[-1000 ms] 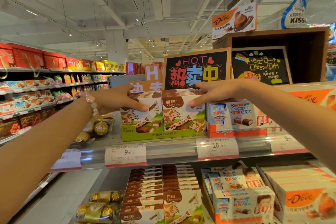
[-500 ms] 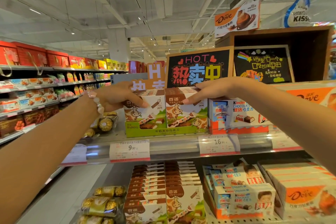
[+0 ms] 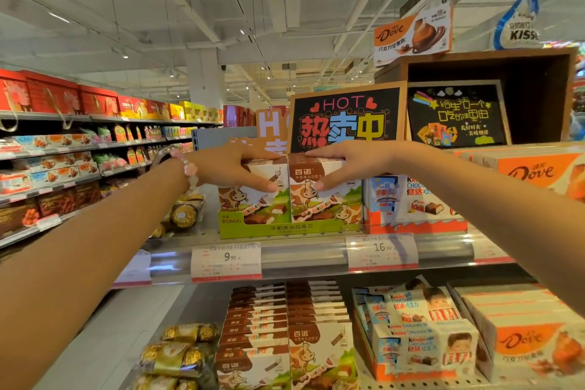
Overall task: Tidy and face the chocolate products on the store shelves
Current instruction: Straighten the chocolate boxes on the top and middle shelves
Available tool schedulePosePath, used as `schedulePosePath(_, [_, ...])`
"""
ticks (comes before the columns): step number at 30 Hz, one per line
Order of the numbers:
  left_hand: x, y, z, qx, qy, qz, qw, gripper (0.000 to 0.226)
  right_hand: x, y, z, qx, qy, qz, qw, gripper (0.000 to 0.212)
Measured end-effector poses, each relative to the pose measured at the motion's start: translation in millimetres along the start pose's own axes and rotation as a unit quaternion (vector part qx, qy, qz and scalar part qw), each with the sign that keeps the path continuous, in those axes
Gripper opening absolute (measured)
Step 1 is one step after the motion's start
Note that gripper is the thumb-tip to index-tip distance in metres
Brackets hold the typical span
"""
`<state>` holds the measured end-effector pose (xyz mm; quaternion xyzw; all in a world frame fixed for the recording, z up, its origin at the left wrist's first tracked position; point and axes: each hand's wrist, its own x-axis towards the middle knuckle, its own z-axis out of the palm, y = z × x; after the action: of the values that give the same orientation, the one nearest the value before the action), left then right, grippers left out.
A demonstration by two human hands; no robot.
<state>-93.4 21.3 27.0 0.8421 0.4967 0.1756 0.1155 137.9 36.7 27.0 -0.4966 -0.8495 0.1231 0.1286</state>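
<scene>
Grey metal shelf [image 3: 316, 255] with clear price rail carries a green cardboard display tray [image 3: 285, 226] of white-brown cow-print chocolate boxes [image 3: 323, 199], upright, printed fronts facing the aisle. Left hand [image 3: 234, 169] and right hand [image 3: 342, 165] grip the front boxes: fingers flat on top, thumbs on the faces. Thumbs sit lower than 0.5 s ago.

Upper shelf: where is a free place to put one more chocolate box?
Bare shelf shows left of the green Bainuo tray, between it and the gold-wrapped chocolates. From the tray rightward it is crowded: the Kinder boxes stand close beside it, Dove boxes after them.
</scene>
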Motion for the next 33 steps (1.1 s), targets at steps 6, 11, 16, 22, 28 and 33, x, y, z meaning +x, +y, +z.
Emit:
schedulePosePath(6, [-6.8,-5.2,-7.2,-0.011,-0.020,0.045,0.999,0.038,1.6,2.7,2.4,0.024,0.010,-0.017,1.000,0.066])
schedulePosePath(11, [-6.9,-12.5,-3.8,0.059,-0.026,0.033,0.997,0.086,1.5,2.0,1.0,0.015,0.000,-0.018,1.000,0.069])
schedulePosePath(16, [2.7,-8.6,-1.7,0.106,-0.041,0.002,0.994,0.077,1.3,4.2,2.0,0.024,0.005,-0.019,1.000,0.069])
schedulePosePath(22, [0.0,-6.8,-1.4,0.088,-0.039,0.008,0.995,0.056,-0.9,2.4,4.6,0.034,0.017,-0.038,0.999,0.066])
schedulePosePath(28, [-8.0,-4.3,3.2,0.092,0.041,0.039,0.994,0.058,-7.7,-0.1,8.7,-0.054,0.117,-0.079,0.988,0.065])
schedulePosePath(33, [-14.5,-1.1,7.4,0.158,0.149,0.097,0.971,0.051,-13.6,-2.4,15.7,-0.156,0.224,-0.112,0.955,0.067])
